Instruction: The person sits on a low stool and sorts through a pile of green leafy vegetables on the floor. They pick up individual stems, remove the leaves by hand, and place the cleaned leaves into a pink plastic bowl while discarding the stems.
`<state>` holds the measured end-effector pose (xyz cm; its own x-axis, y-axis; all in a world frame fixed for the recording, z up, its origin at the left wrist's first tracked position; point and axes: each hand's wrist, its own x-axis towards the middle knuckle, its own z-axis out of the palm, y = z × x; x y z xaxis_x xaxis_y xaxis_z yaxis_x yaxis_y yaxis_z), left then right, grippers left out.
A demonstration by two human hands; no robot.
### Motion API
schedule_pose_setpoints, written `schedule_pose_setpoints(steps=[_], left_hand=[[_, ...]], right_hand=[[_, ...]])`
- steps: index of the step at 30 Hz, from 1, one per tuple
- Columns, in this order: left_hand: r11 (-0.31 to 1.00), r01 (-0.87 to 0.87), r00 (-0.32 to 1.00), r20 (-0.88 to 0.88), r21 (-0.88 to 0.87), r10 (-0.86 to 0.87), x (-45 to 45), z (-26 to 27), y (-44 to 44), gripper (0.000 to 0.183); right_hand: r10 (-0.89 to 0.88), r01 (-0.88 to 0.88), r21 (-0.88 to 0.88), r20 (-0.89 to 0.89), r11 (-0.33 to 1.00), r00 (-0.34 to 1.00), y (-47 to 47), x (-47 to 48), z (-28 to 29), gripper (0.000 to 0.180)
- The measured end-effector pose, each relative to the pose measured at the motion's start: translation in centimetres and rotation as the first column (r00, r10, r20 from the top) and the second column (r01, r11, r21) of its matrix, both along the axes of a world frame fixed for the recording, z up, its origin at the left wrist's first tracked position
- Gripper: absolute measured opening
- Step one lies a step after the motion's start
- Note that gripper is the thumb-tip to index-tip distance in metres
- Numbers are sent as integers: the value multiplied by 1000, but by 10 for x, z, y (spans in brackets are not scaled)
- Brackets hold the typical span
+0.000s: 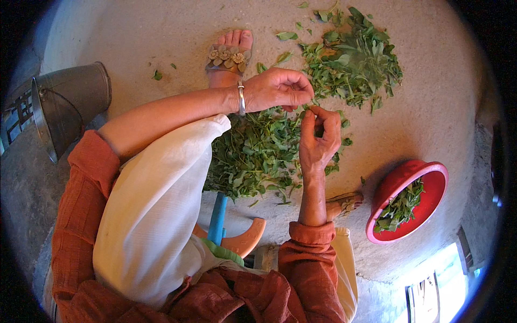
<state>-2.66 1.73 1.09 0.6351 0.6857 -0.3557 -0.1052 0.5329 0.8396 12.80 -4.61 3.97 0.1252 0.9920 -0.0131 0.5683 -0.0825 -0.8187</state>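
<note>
My left hand (282, 91), with a silver bangle at the wrist, is bent over the near edge of the far leaf pile, its thumb and fingers pinched together. Just below it, my right hand (321, 133) pinches with thumb and forefinger. A small green leaf sprig (305, 107) shows at the fingertips of both hands, mostly hidden by them. Under and beside the hands, a heap of green leafy stems (258, 157) lies on the floor between my feet. Farther ahead is another pile of green leaves (355, 60).
A red plastic basin (434, 194) with some leaves (404, 206) inside stands at right. At left is a metal bucket (76, 95) with a handle. My sandalled feet (230, 56) flank the near heap. A blue and orange plastic piece (246, 238) shows below me. Loose leaves (286, 36) dot the concrete floor.
</note>
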Motion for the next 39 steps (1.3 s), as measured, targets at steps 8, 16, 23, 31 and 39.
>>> schedule_pose_setpoints(steps=[8,16,23,31,39], left_hand=[[948,187,964,-232,259,-127,-1,-2,0,14],[874,408,912,-158,264,-378,1,-7,-8,11],[773,610,760,-401,172,-511,-4,0,-12,31],[869,438,858,-395,229,-328,1,-8,-13,25],[943,256,921,-350,214,-171,7,-5,-12,28]], right_hand=[[-12,9,-58,-42,998,999,-5,-9,-3,6],[-632,205,-599,-714,774,300,-5,12,-23,1],[-575,375,-436,-620,818,534,16,84,-47,12],[-329,402,-76,449,912,831,47,153,-85,23],[-579,340,-475,-580,812,573,15,78,-31,15]])
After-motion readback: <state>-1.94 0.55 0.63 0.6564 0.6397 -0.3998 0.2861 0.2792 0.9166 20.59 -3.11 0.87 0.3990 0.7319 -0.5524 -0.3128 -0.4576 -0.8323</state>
